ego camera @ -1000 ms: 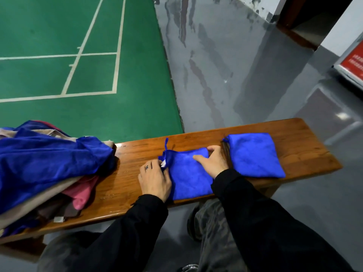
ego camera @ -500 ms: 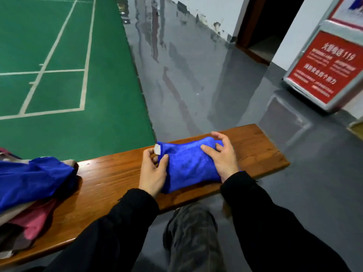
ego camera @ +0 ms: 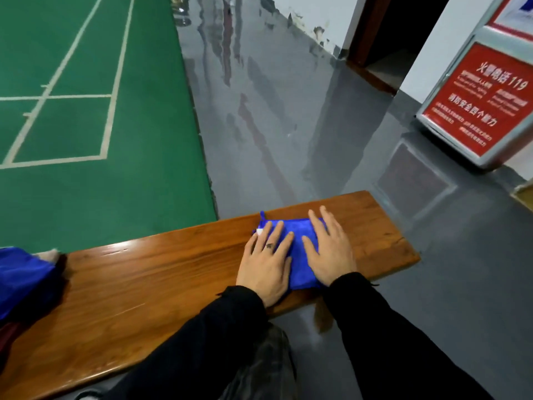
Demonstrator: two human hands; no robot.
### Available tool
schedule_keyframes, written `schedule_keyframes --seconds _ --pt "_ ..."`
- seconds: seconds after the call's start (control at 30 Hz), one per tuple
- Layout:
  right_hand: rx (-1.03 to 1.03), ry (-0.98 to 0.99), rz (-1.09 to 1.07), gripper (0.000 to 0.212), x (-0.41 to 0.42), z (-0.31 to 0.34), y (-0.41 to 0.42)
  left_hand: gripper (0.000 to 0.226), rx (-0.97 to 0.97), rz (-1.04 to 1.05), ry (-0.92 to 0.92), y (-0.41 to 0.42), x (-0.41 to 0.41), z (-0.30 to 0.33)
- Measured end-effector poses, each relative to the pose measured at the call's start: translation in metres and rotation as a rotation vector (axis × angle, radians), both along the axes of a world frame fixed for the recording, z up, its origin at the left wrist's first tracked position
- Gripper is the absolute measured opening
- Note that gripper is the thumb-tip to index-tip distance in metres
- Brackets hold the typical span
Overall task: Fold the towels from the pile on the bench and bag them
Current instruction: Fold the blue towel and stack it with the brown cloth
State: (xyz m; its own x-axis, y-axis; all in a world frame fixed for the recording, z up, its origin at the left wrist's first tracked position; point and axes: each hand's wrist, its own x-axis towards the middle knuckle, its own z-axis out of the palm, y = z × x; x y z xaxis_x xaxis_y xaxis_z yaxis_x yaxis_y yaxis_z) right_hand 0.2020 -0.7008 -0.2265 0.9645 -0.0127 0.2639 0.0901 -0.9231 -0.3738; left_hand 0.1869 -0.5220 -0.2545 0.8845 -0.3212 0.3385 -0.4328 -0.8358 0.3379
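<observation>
While I watch through the head view, the biggest things are floor: a green court mat point(ego camera: 86, 140) with white lines fills the left, and glossy grey floor point(ego camera: 274, 125) runs up the middle to a white wall and a dark doorway point(ego camera: 383, 39). A red sign point(ego camera: 487, 102) with white text in a silver frame stands at the right, on the floor beyond the bench end.

The wooden bench point(ego camera: 144, 287) crosses the lower picture from left edge to right of centre, its top shiny. At its far left sits the towel pile point(ego camera: 23, 275), cut off by the frame; I see blue cloth on top and a dark reddish bit under it, the rest I cannot make out.

Black sleeves come in from the bottom, over camouflage-pattern trousers point(ego camera: 265, 368).

Near the right end of the bench lies the folded blue towel point(ego camera: 300, 255), flat on the wood, well apart from the pile. It looks thick, maybe two folded pieces stacked, but the hands cover too much to say. A small white tag point(ego camera: 260, 232) shows at its left far corner, with a short blue loop sticking up just behind.

Left hand point(ego camera: 266, 264) lies palm down on the left part of the towel, fingers straight and a little spread, gripping nothing, heel of the hand on bare wood. A small dark mark sits on one finger. Right hand point(ego camera: 328, 252) lies palm down on the right part, fingers straight and spread, tips reaching the far edge, also pressing flat.
</observation>
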Motion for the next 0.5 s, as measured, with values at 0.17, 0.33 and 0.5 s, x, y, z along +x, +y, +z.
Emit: schedule_keyframes --seconds 0.17,0.33,0.5 --pt "-0.220 0.230 0.073 0.063 -0.020 -0.042 -0.004 0.062 0.213 -0.019 0.175 0.003 -0.007 -0.023" --pt "-0.278 0.385 -0.034 0.086 -0.021 -0.024 -0.006 0.064 0.246 0.025 0.403 0.002 -0.008 -0.009" --pt "-0.163 0.265 0.013 0.076 -0.033 0.023 0.021 0.059 -0.007 0.120 0.326 0.048 -0.025 0.017"
